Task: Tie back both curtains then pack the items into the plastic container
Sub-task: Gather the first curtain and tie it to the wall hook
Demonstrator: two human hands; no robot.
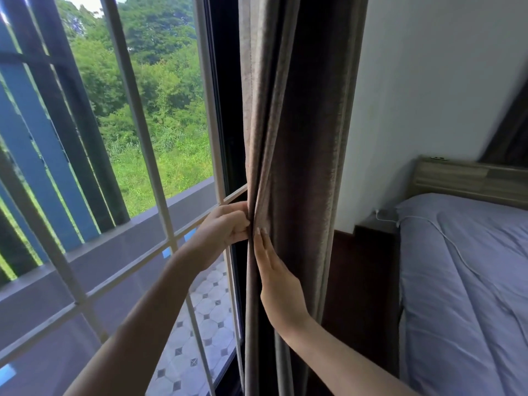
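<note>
At the window's right edge the curtain (300, 132) hung gathered against the wall. My left hand (225, 224) pinched its leading folds; my right hand (274, 270) lay flat, fingers straight, against the cloth. No tieback or container visible. Risk: with only a pinch on heavy fabric, folds could slip and spread before binding.

Bed (468, 295) under grey quilt, white cable (445, 238) across it.

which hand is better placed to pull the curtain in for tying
Left. The left hand already grips the curtain at its window-side edge, while the right hand only lies flat against the folds.
</note>
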